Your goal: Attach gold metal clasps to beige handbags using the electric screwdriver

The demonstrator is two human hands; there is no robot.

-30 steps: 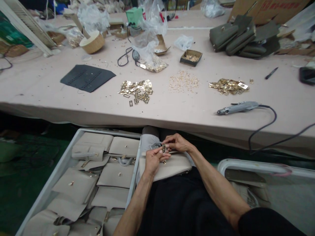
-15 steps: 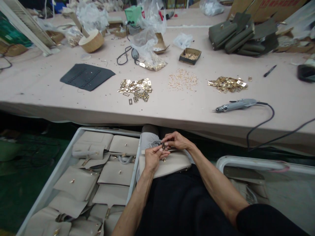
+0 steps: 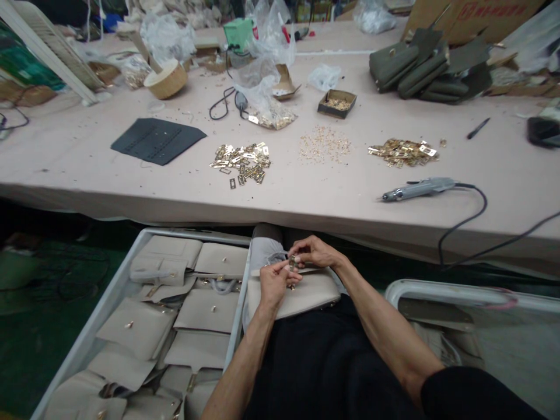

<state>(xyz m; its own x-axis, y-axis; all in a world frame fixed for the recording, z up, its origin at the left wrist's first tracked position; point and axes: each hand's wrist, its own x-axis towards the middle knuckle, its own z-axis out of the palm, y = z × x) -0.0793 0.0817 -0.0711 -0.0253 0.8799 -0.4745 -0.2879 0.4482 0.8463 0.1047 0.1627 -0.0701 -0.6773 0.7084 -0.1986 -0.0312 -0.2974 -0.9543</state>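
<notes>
A beige handbag point(image 3: 312, 294) lies across my lap, with a small gold stud on its front. Over it, my left hand point(image 3: 274, 283) and my right hand point(image 3: 318, 252) meet, fingertips closed together on a small gold-coloured metal plate point(image 3: 292, 262) with an opening in it. The fingers cover part of the plate. Whether it touches the bag's flap I cannot tell. Just behind the hands a clear plastic-wrapped handle point(image 3: 275, 256) shows in part.
Left of me, a white tray point(image 3: 149, 231) holds several beige bags. On the table point(image 3: 301, 192) are two piles of gold plates point(image 3: 242, 160) point(image 3: 405, 151), scattered screws point(image 3: 324, 144) and an electric screwdriver point(image 3: 422, 188). A second white bin point(image 3: 464, 291) stands at right.
The gold plate has turned slightly between my fingertips and catches the light differently. Both hands stay over the bag; the view has shifted a little.
</notes>
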